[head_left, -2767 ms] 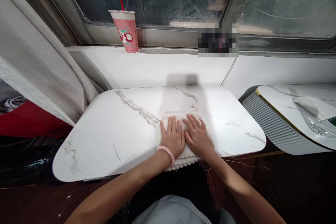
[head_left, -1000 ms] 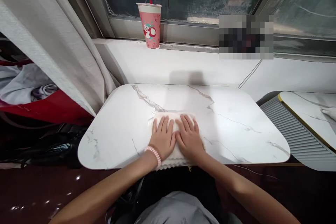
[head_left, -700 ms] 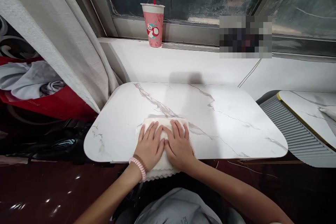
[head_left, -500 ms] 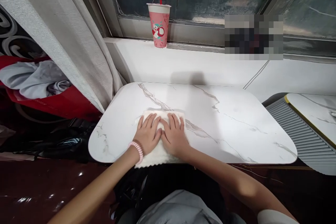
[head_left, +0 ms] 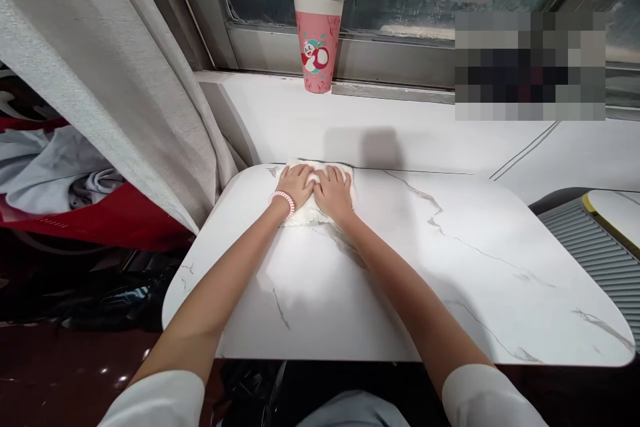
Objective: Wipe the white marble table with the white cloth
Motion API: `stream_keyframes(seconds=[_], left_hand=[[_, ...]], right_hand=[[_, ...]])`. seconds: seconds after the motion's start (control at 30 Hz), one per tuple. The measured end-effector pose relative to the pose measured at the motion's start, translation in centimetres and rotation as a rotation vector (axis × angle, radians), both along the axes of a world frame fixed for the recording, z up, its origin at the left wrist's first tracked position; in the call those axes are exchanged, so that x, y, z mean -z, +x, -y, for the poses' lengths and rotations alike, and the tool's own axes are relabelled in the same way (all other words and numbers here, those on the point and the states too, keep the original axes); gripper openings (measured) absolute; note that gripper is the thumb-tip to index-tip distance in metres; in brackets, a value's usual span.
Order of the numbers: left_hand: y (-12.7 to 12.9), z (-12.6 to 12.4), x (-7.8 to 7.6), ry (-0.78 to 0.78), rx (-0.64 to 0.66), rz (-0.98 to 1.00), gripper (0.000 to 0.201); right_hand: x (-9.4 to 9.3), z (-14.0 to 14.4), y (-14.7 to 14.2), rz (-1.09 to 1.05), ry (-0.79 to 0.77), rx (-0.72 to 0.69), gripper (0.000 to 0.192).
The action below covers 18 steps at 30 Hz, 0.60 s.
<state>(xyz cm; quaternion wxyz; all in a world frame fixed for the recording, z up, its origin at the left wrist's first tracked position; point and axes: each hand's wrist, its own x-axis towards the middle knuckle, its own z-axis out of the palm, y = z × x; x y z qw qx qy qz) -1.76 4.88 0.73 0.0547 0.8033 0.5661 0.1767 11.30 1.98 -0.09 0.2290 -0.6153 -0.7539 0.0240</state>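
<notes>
Both hands have pushed the folded white cloth (head_left: 306,212) away from the near edge of the counter (head_left: 410,280) to its far edge, toward the far left corner, with both arms now stretched out. Going left to right: a pale curtain (head_left: 100,80) hangs beyond the counter's left edge, with a red surface and grey fabric (head_left: 55,167) behind it. The left hand (head_left: 296,183), a pink coil band (head_left: 283,200) on its wrist, lies flat, fingers extended, pressing the left half of the cloth; the right hand (head_left: 334,192) lies beside it, touching it, likewise flat on the right half. Neither hand clenches the cloth; the palms simply bear down, which seems meant to keep it spread and sliding over the marble. One pink paper cup (head_left: 318,40) with a red straw stands on the window sill, beyond the counter's far edge, apart from the hands. One cloth, one cup, two hands; a second marble surface (head_left: 617,210) shows past the right edge.
</notes>
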Motion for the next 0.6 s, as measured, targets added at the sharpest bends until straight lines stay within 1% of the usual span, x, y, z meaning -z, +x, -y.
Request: stream_keyframes(seconds=[0.1, 0.2, 0.3, 0.37, 0.43, 0.5, 0.6], left_hand=[[-0.2, -2.3, 0.1, 0.012, -0.008, 0.007, 0.039], [-0.7, -3.8, 0.0, 0.020, -0.021, 0.002, 0.039], [-1.5, -4.7, -0.2, 0.004, -0.014, -0.017, 0.039], [-2.0, -5.0, -0.3, -0.008, 0.002, -0.033, 0.040], [-2.6, -4.8, -0.3, 0.001, 0.004, -0.041, 0.041], [-3.0, -3.9, -0.2, 0.019, -0.011, -0.039, 0.042], [-3.7, -1.2, 0.0, 0.027, -0.076, -0.038, 0.044]], right_hand=[[0.2, -2.3, -0.4, 0.027, 0.029, 0.020, 0.039], [0.3, -4.0, -1.0, 0.041, 0.062, 0.024, 0.039], [0.3, -4.9, -1.9, 0.029, 0.058, 0.025, 0.038], [0.3, -5.0, -2.5, 0.033, 0.052, 0.032, 0.037], [0.2, -4.6, -3.1, 0.046, 0.048, 0.045, 0.038], [0.2, -3.9, -3.5, 0.059, 0.038, 0.041, 0.040], [0.1, -2.0, -4.0, 0.080, 0.011, -0.038, 0.042]])
